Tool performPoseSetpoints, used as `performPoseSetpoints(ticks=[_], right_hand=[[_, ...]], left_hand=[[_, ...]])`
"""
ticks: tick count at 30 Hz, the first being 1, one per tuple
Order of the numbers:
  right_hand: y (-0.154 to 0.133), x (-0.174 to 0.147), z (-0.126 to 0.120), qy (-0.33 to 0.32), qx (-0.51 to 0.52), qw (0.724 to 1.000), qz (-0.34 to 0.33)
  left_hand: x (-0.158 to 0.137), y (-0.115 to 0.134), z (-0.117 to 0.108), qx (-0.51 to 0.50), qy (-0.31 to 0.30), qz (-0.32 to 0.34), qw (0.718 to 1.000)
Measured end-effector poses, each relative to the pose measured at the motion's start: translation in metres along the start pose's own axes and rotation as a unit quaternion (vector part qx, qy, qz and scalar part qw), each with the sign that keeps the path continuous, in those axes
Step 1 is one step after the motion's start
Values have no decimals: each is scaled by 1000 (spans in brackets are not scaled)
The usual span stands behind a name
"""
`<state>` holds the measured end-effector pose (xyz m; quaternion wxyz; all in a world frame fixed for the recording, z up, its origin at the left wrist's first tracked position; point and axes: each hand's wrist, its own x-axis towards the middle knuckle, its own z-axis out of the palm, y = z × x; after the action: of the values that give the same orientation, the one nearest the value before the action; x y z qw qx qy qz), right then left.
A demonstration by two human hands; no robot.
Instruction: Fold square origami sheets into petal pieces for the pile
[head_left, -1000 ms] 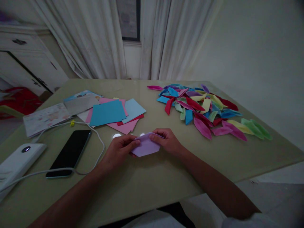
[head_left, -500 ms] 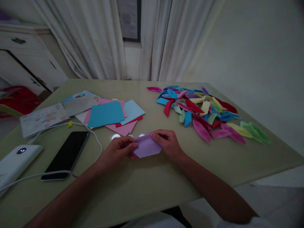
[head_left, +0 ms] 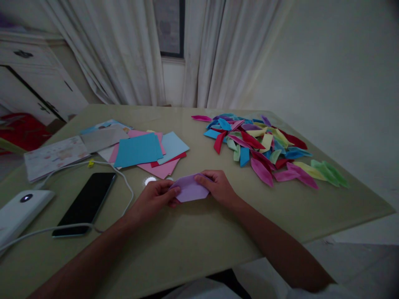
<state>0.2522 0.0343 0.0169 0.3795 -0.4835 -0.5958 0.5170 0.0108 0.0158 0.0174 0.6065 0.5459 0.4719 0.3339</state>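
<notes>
While both hands pinch it, the purple paper [head_left: 190, 189] sits low on the table [head_left: 199, 236], close to the person's edge. The left hand [head_left: 154, 199] has its thumb and fingers closed on the left end of the purple paper. The right hand [head_left: 218, 189] has its fingers closed on the right end, with the thumb on top. Holding both ends like this likely keeps the paper flat and still so a fold can be pressed down (the paper already looks partly folded, with slanted sides).

Just past the purple paper, a bit to its left, lies a stack of flat paper squares [head_left: 146, 151] in blue, pink and red. It is near enough to grab a new sheet. Past the purple paper and to its right is a big pile of folded paper pieces [head_left: 264, 147] in many colors, well apart from the hands, maybe so they don't get in the way.

To the left of the purple paper lies a black phone [head_left: 85, 203] with a white cable [head_left: 124, 187] curving round it. Farther left of the purple paper is a white box with a little light [head_left: 18, 209]. Some printed sheets [head_left: 56, 155] lie beyond the phone
</notes>
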Motion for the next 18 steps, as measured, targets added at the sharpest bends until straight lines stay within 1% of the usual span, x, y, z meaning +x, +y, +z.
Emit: performPoseSetpoints(ticks=[4,7,10,12,14,16,18], right_hand=[[4,-1,1,6,-34,999,-38],[6,1,1,-12,-14,1000,-21],[7,5,-1,-15,16,1000,5],[7,7,-3,-16,41,999,27],[6,7,-6,-9,68,996,50],[6,8,-10,3,86,994,69],[6,8,-12,-3,95,992,82]], left_hand=[[2,-1,-1,-10,15,-4,1000],[4,-2,-1,-23,22,-7,999],[4,-3,-2,-24,25,2,999],[3,-3,-4,-26,35,30,999],[2,-2,-7,-27,37,81,996],[1,0,-9,-11,17,126,992],[1,0,-10,15,1,145,989]])
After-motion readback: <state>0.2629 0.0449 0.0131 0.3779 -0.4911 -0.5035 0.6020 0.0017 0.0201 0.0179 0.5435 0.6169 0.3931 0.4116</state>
